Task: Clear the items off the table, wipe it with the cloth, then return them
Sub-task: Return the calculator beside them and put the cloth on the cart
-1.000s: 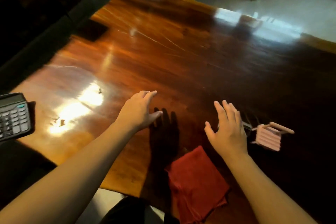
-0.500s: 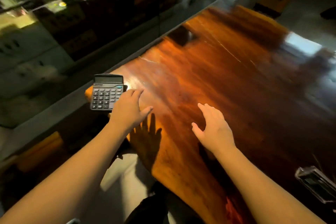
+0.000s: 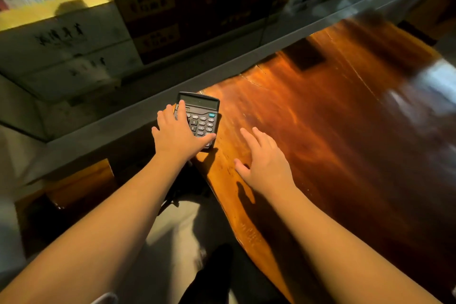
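Observation:
A dark grey calculator (image 3: 203,112) lies at the near left corner of the glossy wooden table (image 3: 345,136). My left hand (image 3: 177,136) lies flat on top of it, fingers spread over the keys and thumb along its near right corner; the fingers are not curled around it. My right hand (image 3: 267,168) is open, palm down, just above the table's near edge to the right of the calculator. The red cloth is out of view.
A glass-fronted cabinet (image 3: 123,39) with a grey metal frame runs along the table's left side, close behind the calculator. A dark rectangular patch (image 3: 303,57) shows on the far tabletop. Below the near edge are the floor and my dark leg (image 3: 212,274).
The view swung left, away from the red cloth and the pink object. My left hand moved forward onto the calculator. My right hand followed to the left along the table's edge.

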`<state>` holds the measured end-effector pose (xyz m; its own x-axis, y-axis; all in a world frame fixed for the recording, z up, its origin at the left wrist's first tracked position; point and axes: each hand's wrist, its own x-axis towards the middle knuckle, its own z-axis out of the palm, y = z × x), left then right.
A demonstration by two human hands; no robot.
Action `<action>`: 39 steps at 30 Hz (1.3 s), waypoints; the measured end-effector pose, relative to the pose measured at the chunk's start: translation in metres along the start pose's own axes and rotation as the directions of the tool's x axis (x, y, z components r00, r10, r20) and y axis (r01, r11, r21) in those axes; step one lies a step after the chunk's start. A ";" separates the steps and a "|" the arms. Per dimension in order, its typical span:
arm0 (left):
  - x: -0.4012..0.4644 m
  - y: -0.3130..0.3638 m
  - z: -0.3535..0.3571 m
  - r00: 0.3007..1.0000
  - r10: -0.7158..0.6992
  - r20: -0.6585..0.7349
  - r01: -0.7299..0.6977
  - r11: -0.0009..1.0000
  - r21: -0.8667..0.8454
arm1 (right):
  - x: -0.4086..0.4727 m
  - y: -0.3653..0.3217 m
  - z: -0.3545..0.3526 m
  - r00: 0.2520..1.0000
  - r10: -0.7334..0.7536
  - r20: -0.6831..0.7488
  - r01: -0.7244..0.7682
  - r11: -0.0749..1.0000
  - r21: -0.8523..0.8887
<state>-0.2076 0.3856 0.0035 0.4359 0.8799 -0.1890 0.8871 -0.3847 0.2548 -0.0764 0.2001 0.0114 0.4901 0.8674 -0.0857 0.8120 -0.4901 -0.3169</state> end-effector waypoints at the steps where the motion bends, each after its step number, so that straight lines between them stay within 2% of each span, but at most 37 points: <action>1: 0.003 0.002 0.002 1.000 0.005 0.004 -0.005 1.000 0.011 | 0.003 -0.004 0.002 1.000 -0.009 -0.001 0.009 1.000 -0.011; 10: 0.015 0.023 0.005 0.995 -0.041 0.091 0.033 0.996 0.086 | 0.011 -0.010 0.010 1.000 -0.002 -0.005 0.002 1.000 -0.011; 16: 0.002 0.038 -0.002 0.990 -0.068 0.121 0.071 0.997 -0.022 | -0.005 0.012 -0.006 0.998 0.058 0.004 -0.058 0.997 0.059; 22: -0.041 0.102 0.010 0.994 0.093 0.057 -0.087 0.992 -0.095 | -0.059 0.066 -0.032 0.984 0.173 -0.049 -0.164 0.974 0.153; 27: -0.087 0.182 0.034 0.970 0.220 0.099 -0.210 0.973 -0.097 | -0.125 0.120 -0.047 0.945 0.314 -0.085 -0.293 0.935 0.201; 33: -0.155 0.283 0.071 0.895 0.426 0.136 -0.416 0.904 -0.098 | -0.218 0.189 -0.060 0.858 0.491 -0.150 -0.443 0.856 0.265; 39: -0.231 0.372 0.111 0.797 0.562 0.222 -0.566 0.823 -0.052 | -0.306 0.247 -0.067 0.741 0.644 -0.190 -0.581 0.757 0.297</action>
<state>0.0384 0.0082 0.0364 0.8794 0.4235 -0.2176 0.4758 -0.7998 0.3660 -0.0048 -0.1921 0.0230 0.9463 0.3113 -0.0876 0.2360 -0.8499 -0.4710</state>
